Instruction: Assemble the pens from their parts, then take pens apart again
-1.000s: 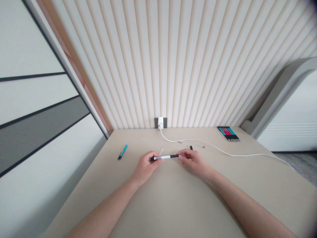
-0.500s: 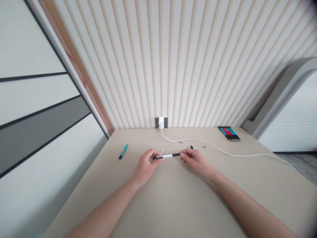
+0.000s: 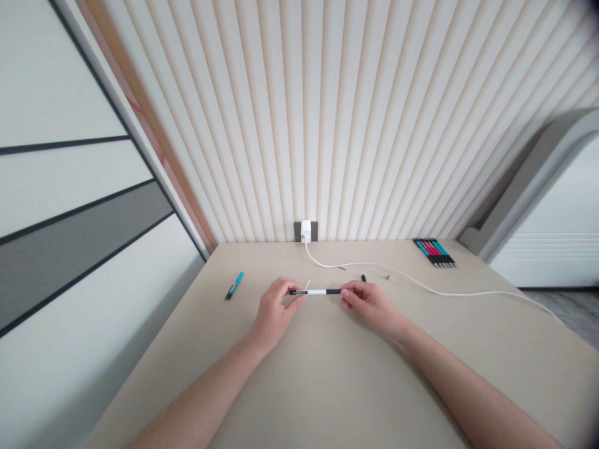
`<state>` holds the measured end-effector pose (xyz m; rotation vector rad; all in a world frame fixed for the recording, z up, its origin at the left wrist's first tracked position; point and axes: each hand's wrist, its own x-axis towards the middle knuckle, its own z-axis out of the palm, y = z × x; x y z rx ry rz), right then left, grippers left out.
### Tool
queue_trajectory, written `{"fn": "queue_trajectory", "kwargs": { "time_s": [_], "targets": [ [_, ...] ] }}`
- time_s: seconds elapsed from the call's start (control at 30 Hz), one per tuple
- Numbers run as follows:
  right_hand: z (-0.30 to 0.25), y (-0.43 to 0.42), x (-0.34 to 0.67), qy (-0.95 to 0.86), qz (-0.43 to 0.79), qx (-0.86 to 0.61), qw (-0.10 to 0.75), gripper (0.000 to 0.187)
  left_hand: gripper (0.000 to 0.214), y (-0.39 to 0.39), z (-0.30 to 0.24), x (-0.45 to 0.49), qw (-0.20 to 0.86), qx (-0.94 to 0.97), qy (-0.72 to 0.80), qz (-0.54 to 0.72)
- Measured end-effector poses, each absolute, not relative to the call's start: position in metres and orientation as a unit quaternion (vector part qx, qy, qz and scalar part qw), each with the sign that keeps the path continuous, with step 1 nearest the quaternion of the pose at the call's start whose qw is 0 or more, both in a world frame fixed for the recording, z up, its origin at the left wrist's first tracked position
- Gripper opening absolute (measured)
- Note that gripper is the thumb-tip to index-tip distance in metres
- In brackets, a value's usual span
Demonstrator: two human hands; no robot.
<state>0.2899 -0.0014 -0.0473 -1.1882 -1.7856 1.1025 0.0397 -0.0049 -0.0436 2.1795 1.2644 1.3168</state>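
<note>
From where I stand, the person holds a slim pen (image 3: 316, 292) level across the surface (image 3: 327, 374), its middle white and its right end black. The left hand (image 3: 274, 312) is closed around the pen's left end, with the fingers curled over it. The right hand (image 3: 369, 305) pinches the black end between thumb and fingertips. Neither hand is open, and the white stretch between them is bare.

This looks like a sound hold for careful work on a pen: each hand has one end, the barrel stays straight between them, and the grip sits close to the body's centre. Keeping the pull or twist along the barrel, rather than across it, would help avoid bending it.

Just beyond the hands lies a thin pale rod (image 3: 307, 284), too small to identify. Farther right are a small black piece (image 3: 363, 277) and a tiny metal bit (image 3: 386, 277). A teal-and-black pen (image 3: 234, 285) lies well off to the left. At the back edge are a neat row of pens (image 3: 434, 253) with teal and red bands and a white plug (image 3: 306, 231), whose white cable (image 3: 421, 284) trails off to the right.
</note>
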Motion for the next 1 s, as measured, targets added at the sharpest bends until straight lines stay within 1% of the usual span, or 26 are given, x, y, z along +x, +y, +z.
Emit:
{"fn": "queue_trajectory", "kwargs": {
  "time_s": [0.33, 0.5, 0.67, 0.9, 1.0],
  "targets": [
    [-0.0484, 0.0017, 0.2933, -0.684, 0.433, -0.456, 0.370, 0.035, 0.004, -0.0010, -0.0497, 0.0354, 0.137, 0.761, 0.453, 0.444],
    [-0.0469, 0.0015, 0.2947, -0.681, 0.429, -0.462, 0.372, 0.036, 0.007, -0.0003, -0.0478, 0.0338, 0.140, 0.767, 0.450, 0.435],
    [-0.0494, 0.0034, 0.2974, -0.688, 0.423, -0.464, 0.365, 0.039, 0.003, 0.0003, -0.0459, 0.0332, 0.145, 0.771, 0.439, 0.438],
    [-0.0532, 0.0048, 0.2981, -0.687, 0.415, -0.473, 0.364, 0.043, 0.004, 0.0021, -0.0468, 0.0323, 0.145, 0.768, 0.438, 0.444],
    [-0.0535, 0.0042, 0.2974, -0.691, 0.406, -0.484, 0.352, 0.051, 0.004, 0.0014, -0.0468, 0.0324, 0.148, 0.772, 0.430, 0.444]
  ]
}}
